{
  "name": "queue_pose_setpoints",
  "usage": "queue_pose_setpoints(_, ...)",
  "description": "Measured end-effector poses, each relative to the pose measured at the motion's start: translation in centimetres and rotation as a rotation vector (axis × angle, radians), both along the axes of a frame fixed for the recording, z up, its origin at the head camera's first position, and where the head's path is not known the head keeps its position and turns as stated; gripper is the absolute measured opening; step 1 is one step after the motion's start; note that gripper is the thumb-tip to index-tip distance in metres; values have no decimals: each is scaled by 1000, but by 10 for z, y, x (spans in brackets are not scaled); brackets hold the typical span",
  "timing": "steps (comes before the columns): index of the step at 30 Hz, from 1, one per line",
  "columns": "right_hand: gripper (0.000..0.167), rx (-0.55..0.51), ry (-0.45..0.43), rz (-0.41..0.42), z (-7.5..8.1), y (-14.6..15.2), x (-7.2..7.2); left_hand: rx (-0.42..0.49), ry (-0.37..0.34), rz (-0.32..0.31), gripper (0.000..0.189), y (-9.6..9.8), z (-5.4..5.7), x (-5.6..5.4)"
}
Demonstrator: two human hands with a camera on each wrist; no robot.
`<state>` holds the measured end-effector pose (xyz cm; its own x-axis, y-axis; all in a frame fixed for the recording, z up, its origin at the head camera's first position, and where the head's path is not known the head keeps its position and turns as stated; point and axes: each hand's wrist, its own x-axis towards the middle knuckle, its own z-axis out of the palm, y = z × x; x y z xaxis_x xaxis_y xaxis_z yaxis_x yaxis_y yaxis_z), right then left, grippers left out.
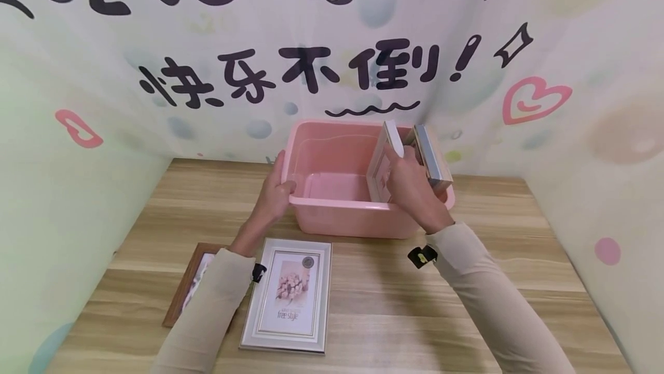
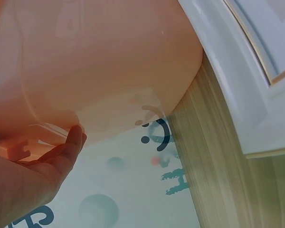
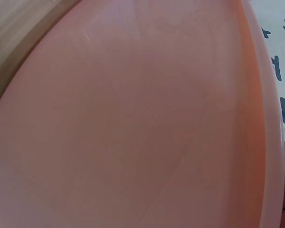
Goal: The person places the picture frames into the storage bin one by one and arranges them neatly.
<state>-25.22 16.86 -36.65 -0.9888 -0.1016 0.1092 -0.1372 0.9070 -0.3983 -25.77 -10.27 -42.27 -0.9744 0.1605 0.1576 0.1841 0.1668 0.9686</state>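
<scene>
A pink plastic basin point(image 1: 353, 218) stands on the wooden table against the wall. My left hand point(image 1: 273, 194) grips its left rim; in the left wrist view that hand point(image 2: 35, 178) has its fingers curled at the basin's edge. Inside the basin, toward its right side, my right hand point(image 1: 412, 184) holds a white picture frame point(image 1: 380, 175) that stands on edge. Several more picture frames point(image 1: 429, 154) lean upright together at the basin's right end, just beyond that hand. The right wrist view is mostly filled by the basin wall point(image 3: 133, 114), hiding nearly all of the hand.
On the table point(image 1: 384, 305) in front of the basin lies a silver-white picture frame point(image 1: 323, 299) with a flower print. A brown picture frame point(image 1: 188, 284) lies left of it, partly under my left sleeve point(image 1: 199, 316). A printed wall covering point(image 1: 249, 149) rises behind and beside the table.
</scene>
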Motion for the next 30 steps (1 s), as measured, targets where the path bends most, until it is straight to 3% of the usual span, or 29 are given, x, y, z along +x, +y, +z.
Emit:
queue_pose_setpoints(10,64,387,148,29,-1,-4,-2,-3,-7,2,81,0,2,1)
queue_pose_setpoints(16,62,449,178,8,0,3,1,-6,-14,1,81,-1,2,1)
queue_pose_setpoints(25,61,377,101,-38,3,11,1,0,-8,3,82,-1,3,2)
queue_pose_setpoints(30,55,213,220,13,6,14,10,-4,-14,-2,81,-1,3,2)
